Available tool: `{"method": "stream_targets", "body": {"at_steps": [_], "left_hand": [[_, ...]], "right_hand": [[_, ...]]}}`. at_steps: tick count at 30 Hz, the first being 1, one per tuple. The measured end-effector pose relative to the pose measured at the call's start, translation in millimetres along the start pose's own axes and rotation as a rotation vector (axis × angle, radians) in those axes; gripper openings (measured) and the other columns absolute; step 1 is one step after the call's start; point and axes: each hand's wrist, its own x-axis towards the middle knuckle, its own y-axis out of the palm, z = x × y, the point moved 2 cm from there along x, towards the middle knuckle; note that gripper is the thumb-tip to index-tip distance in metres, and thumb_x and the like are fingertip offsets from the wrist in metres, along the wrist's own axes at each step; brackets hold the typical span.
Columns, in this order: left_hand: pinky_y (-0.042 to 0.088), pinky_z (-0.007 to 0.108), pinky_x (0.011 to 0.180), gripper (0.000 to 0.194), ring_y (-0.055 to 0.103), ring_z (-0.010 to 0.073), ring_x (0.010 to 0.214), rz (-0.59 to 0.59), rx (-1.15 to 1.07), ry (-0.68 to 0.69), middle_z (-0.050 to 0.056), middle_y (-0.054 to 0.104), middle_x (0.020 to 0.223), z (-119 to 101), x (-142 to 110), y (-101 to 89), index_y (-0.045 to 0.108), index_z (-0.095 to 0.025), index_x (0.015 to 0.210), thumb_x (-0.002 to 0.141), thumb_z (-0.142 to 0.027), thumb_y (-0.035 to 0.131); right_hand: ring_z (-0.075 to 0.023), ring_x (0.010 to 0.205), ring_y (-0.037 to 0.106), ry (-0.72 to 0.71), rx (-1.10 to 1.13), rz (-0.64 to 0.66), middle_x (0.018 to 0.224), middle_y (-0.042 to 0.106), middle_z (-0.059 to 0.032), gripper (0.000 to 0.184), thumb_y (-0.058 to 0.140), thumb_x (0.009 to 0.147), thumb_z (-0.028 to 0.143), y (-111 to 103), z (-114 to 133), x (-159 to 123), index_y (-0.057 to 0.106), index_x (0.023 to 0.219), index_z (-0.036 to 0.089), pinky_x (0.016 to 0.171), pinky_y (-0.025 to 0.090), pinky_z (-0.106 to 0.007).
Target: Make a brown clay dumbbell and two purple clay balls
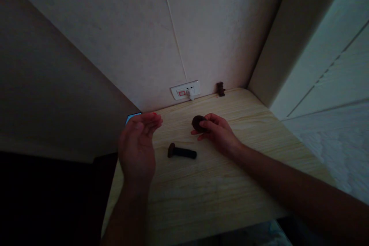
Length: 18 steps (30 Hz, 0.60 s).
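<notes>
Between the thumb and fingers of my right hand (219, 130) is a dark brown round, thick disc (198, 123), held just above the wooden tabletop. I cannot make out what kind of disc it is. My left hand (138, 150) is raised at the left with nothing in it, its fingers loosely bent and the palm turned toward the right. Between the two hands a large bolt-shaped piece (183, 153) lies on its side, its brown head to the left and its black shaft to the right. Neither hand touches it.
A white wall socket (186, 90) with a plug in it sits low on the wall behind the tabletop (213, 188). A small dark brown figure (220, 89) stands at the back edge. Part of a lit screen (132, 117) shows behind my left hand.
</notes>
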Motion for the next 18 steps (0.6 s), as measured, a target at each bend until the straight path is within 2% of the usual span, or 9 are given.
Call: {"method": "stream_targets", "body": {"at_steps": [1,2,4,6,8,10,13,15,18], "left_hand": [[0.05,0.04,0.093,0.019,0.067,0.0245,0.094,0.068,0.188,0.047,0.006,0.073,0.093,-2.5,2.2,-6.2,0.076,-0.022,0.088,0.087,-0.033,0.06],[0.048,0.042,0.096,0.018,0.066,0.0261,0.098,0.194,0.396,0.088,0.007,0.074,0.095,-2.4,2.6,-10.5,0.077,-0.023,0.091,0.087,-0.032,0.062],[0.047,0.047,0.099,0.02,0.064,0.0301,0.105,0.524,0.745,0.168,0.008,0.074,0.104,4.5,-1.7,-15.3,0.077,-0.024,0.102,0.086,-0.031,0.066],[0.042,0.054,0.106,0.031,0.058,0.0356,0.12,0.819,0.954,0.252,0.01,0.071,0.119,15.9,-9.6,-17.1,0.074,-0.026,0.112,0.082,-0.029,0.071],[0.038,0.058,0.111,0.04,0.05,0.0387,0.131,0.998,1.061,0.307,0.011,0.068,0.127,27.0,-15.7,-17.2,0.071,-0.026,0.119,0.079,-0.028,0.075],[0.038,0.058,0.111,0.04,0.049,0.0384,0.131,1.08,1.113,0.322,0.011,0.069,0.124,35.4,-17.9,-16.4,0.07,-0.026,0.119,0.079,-0.026,0.074],[0.043,0.055,0.105,0.028,0.057,0.0343,0.117,1.113,1.142,0.321,0.011,0.07,0.111,41.6,-16.0,-15.6,0.072,-0.025,0.112,0.085,-0.025,0.07],[0.047,0.052,0.099,0.021,0.06,0.0314,0.107,1.096,1.132,0.301,0.01,0.07,0.105,42.5,-14.7,-16.2,0.072,-0.024,0.109,0.088,-0.027,0.068],[0.05,0.046,0.092,0.021,0.063,0.0266,0.1,0.974,1.064,0.202,0.009,0.07,0.104,41.3,-14.8,-18.5,0.07,-0.022,0.111,0.093,-0.031,0.064]], "right_hand": [[-0.0227,0.071,0.078,0.027,0.034,-0.001,0.083,0.075,-0.0035,0.036,0.085,0.066,0.028,-1.7,-0.1,2.0,0.052,0.076,0.019,0.051,0.056,-0.025],[-0.0231,0.074,0.079,0.055,0.064,0.003,0.085,0.075,-0.0043,0.036,0.086,0.065,0.027,-2.7,-0.4,3.5,0.052,0.076,0.019,0.054,0.057,-0.025],[-0.023,0.079,0.079,0.11,0.111,0.022,0.086,0.076,-0.0049,0.037,0.088,0.063,0.024,-3.3,-1.2,5.4,0.054,0.075,0.018,0.059,0.059,-0.025],[-0.0212,0.081,0.079,0.144,0.136,0.046,0.087,0.076,-0.0045,0.037,0.09,0.062,0.022,-2.8,-1.1,6.1,0.054,0.073,0.017,0.065,0.06,-0.025],[-0.0184,0.081,0.078,0.146,0.137,0.064,0.087,0.076,-0.003,0.038,0.091,0.062,0.022,-2.4,0.3,6.2,0.055,0.073,0.017,0.071,0.06,-0.025],[-0.0161,0.081,0.077,0.137,0.129,0.074,0.087,0.075,-0.001,0.038,0.092,0.062,0.023,-2.5,2.7,6.2,0.058,0.077,0.018,0.075,0.06,-0.026],[-0.0142,0.074,0.075,0.123,0.1,0.093,0.086,0.073,0.0015,0.043,0.093,0.063,0.029,-3.1,6.2,6.0,0.063,0.092,0.019,0.073,0.061,-0.026],[-0.0133,0.068,0.074,0.113,0.072,0.118,0.084,0.072,0.0024,0.048,0.092,0.065,0.034,-3.5,7.5,6.1,0.065,0.102,0.02,0.067,0.06,-0.025],[-0.0113,0.061,0.07,0.071,0.018,0.156,0.082,0.07,0.0031,0.051,0.091,0.066,0.034,-4.5,7.3,7.2,0.067,0.108,0.021,0.056,0.055,-0.022]]}}
